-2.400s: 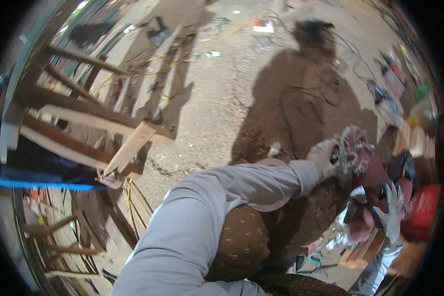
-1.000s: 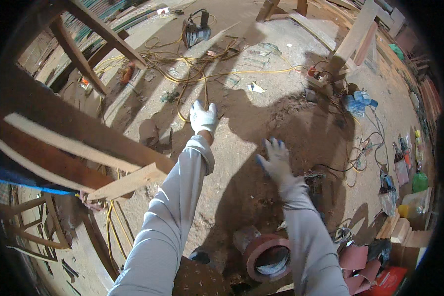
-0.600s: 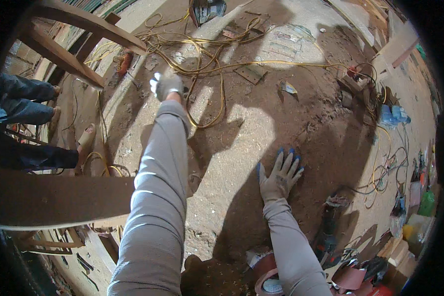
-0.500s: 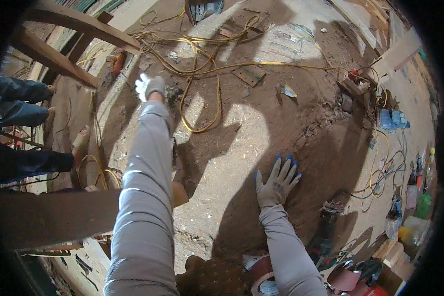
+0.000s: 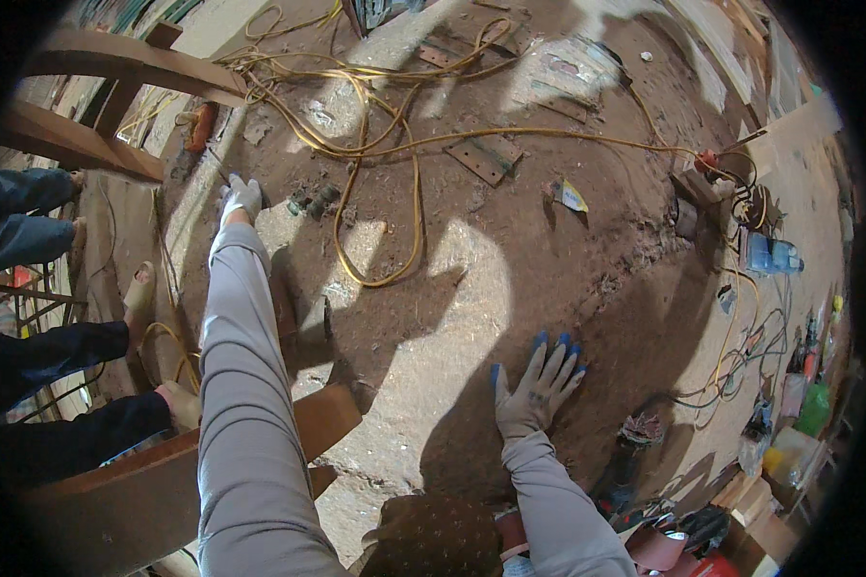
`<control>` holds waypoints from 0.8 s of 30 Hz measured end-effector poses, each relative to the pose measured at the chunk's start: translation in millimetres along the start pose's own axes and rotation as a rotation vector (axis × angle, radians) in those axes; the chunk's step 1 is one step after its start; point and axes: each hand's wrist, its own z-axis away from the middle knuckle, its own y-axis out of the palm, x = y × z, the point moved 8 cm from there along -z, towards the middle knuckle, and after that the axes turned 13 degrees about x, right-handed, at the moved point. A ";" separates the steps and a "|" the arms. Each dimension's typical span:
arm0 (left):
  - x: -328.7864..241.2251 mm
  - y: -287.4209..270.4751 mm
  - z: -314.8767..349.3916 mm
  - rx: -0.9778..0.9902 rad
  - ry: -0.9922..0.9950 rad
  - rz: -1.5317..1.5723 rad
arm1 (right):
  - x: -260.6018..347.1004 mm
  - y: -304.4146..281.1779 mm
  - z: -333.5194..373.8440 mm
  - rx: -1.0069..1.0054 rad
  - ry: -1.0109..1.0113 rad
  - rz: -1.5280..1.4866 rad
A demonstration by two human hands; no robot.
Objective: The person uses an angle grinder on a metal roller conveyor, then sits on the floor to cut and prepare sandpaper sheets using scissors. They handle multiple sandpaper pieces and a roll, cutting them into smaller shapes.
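My left hand (image 5: 241, 199), in a pale glove with blue fingertips, is stretched far forward at the left, low over the ground. Its fingers point forward, somewhat apart, and nothing shows in them. Just ahead of it lie a thin dark rod (image 5: 217, 158) and an orange tool (image 5: 200, 127); I cannot tell whether the fingertips touch the rod. My right hand (image 5: 532, 392), gloved alike, rests flat with fingers spread on the shaded brown dirt (image 5: 606, 327). Both forearms wear grey sleeves.
A yellow cord (image 5: 417, 207) loops across the ground ahead. Wooden beams (image 5: 130, 60) stand at the far left, and a curved wooden piece (image 5: 115, 481) passes under my left arm. Other people's legs (image 5: 29, 240) are at the left. Bottles (image 5: 813, 409) and sandpaper rolls (image 5: 659, 550) sit right.
My left hand has moved left and slightly back, its spread fingers drawing closer together near the rod. The right hand stays flat in place. The view has shifted slightly.
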 end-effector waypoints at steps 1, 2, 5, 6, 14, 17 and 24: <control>-1.9 -4.3 5.1 -0.026 0.018 -0.003 | 0.8 -0.1 0.2 -0.005 -0.002 0.004; -4.4 -6.2 10.6 -0.044 0.024 -0.032 | 1.2 -0.3 0.7 -0.010 -0.004 0.009; -28.1 -23.7 38.8 -0.097 0.067 -0.080 | -0.4 -0.2 0.5 -0.005 0.005 0.024; -26.3 -29.9 39.3 -0.117 0.086 -0.074 | -0.1 0.1 0.2 0.002 0.002 0.024; -12.7 -9.3 43.9 -0.162 -0.059 0.286 | -5.6 4.6 0.6 0.005 0.014 0.043; 11.1 -6.5 24.8 -0.141 -0.137 0.237 | 1.3 3.7 3.1 -0.014 -0.012 0.005; -2.4 66.6 40.7 0.372 -0.088 0.728 | -13.8 -0.1 3.5 -0.058 0.029 -0.006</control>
